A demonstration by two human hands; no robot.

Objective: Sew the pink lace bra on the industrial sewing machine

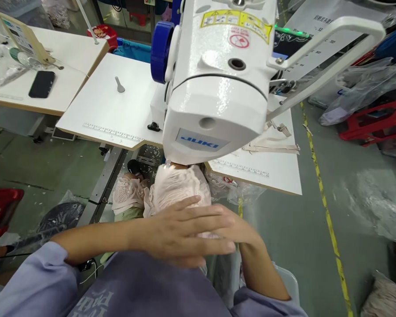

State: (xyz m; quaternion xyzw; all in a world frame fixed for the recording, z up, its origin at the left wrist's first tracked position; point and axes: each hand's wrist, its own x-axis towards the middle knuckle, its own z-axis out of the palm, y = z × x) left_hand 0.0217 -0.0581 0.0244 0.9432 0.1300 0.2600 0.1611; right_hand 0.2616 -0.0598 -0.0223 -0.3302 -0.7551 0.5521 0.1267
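A pale pink gathered piece (pixel 180 185), shaped like a bra cup, lies under the front of the white JUKI sewing machine (pixel 214 110). My left hand (pixel 185 229) reaches across just in front of it, fingers stretched out and apart, its palm partly over my right hand. Of my right hand (pixel 240 226), the back and wrist show; its fingers are mostly hidden behind the left one, so their grip is unclear. More pale pink gathered fabric (pixel 128 191) hangs to the left, by my lap. The needle area is hidden by the machine head.
The white sewing table (pixel 119 110) bears a printed ruler strip and a small grey tool (pixel 119 84). Cut fabric strips (pixel 270 147) lie right of the machine. A phone (pixel 42 84) rests on the neighbouring table. Red stools (pixel 376 121) and plastic bags stand at right.
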